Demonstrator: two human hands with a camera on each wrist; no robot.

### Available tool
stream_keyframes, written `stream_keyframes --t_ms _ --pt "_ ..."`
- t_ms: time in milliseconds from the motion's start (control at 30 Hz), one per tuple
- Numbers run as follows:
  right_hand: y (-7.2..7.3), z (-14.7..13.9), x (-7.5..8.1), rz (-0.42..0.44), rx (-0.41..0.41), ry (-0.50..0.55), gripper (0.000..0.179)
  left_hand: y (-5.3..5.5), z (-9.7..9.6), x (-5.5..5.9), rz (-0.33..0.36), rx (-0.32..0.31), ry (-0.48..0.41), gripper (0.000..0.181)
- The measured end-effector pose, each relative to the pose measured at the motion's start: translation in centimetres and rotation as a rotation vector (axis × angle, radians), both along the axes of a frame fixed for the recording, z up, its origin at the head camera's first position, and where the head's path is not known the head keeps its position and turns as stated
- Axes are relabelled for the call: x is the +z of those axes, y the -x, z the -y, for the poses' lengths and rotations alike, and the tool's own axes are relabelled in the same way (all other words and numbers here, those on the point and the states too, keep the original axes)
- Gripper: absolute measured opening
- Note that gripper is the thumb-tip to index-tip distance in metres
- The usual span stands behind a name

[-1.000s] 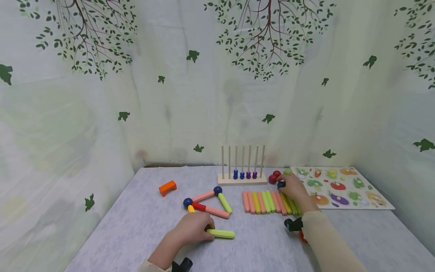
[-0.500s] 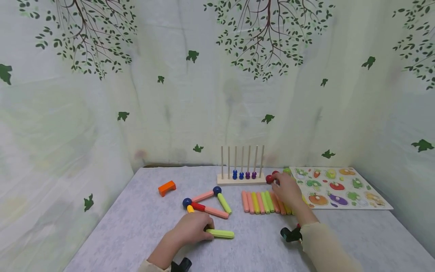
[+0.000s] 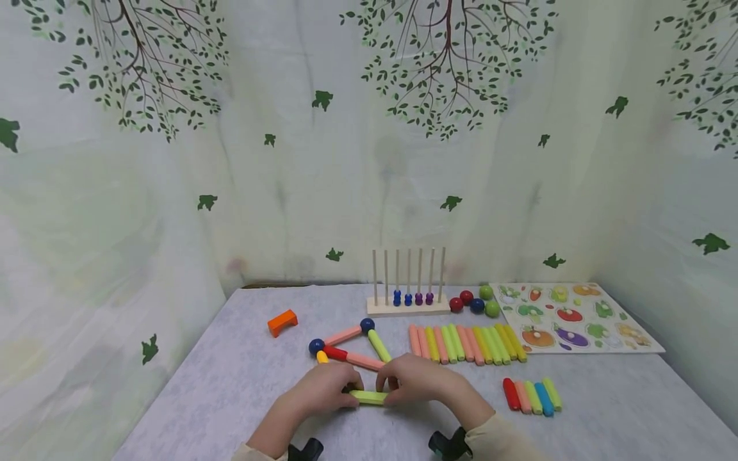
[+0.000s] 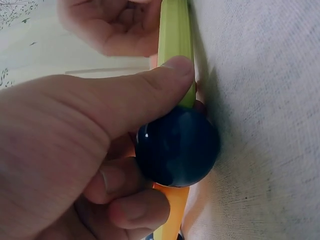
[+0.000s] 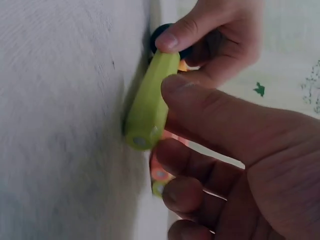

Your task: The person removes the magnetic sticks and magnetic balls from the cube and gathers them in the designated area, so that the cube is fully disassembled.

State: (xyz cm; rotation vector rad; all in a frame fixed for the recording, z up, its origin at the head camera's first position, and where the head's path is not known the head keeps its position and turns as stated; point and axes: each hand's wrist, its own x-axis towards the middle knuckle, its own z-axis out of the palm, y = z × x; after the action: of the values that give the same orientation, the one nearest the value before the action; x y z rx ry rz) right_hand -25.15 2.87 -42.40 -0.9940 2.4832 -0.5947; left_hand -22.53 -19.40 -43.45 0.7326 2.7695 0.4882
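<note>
A light green stick (image 3: 369,397) lies low over the table between both hands. My left hand (image 3: 325,387) grips it beside a dark blue ball (image 4: 177,146), its thumb on the stick and its fingers curled behind the ball. An orange-yellow stick (image 4: 171,212) runs from the ball's other side. At the green stick's free end, my right hand (image 3: 423,383) pinches it between thumb and index finger; the other fingers are curled. Behind the hands lie joined sticks: pink (image 3: 343,335), red (image 3: 335,352) and green (image 3: 378,345), with dark blue balls (image 3: 367,326) at corners.
A row of coloured sticks (image 3: 455,344) lies to the right, with a smaller group (image 3: 532,397) nearer. Several balls (image 3: 477,305) sit beside a peg rack (image 3: 408,308) with beads. A vegetable picture board (image 3: 576,320) lies at the back right, an orange block (image 3: 282,323) at left.
My right hand has left the loose balls at the back right and come to the green stick's free end. The left hand keeps its hold in place.
</note>
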Motion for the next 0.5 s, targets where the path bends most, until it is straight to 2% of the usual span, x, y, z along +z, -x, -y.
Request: stream_keyframes --t_ms 167,267,367,500 --pt "-0.4 1.3 -1.3 -0.049 -0.059 -0.015 0.012 0.2 0.7 -0.4 0.057 -0.014 -0.079 0.017" --pt "-0.1 1.3 -1.9 -0.085 -0.043 -0.004 0.013 0.4 1.3 -0.3 0.111 -0.012 -0.129 0.019" --pt "0.3 1.1 -2.0 -0.078 -0.015 0.012 0.014 0.5 1.5 0.1 0.165 -0.004 -0.159 0.021" --pt "0.7 0.7 -1.9 -0.047 0.024 0.029 0.013 0.4 1.5 0.5 0.193 -0.017 -0.175 0.02"
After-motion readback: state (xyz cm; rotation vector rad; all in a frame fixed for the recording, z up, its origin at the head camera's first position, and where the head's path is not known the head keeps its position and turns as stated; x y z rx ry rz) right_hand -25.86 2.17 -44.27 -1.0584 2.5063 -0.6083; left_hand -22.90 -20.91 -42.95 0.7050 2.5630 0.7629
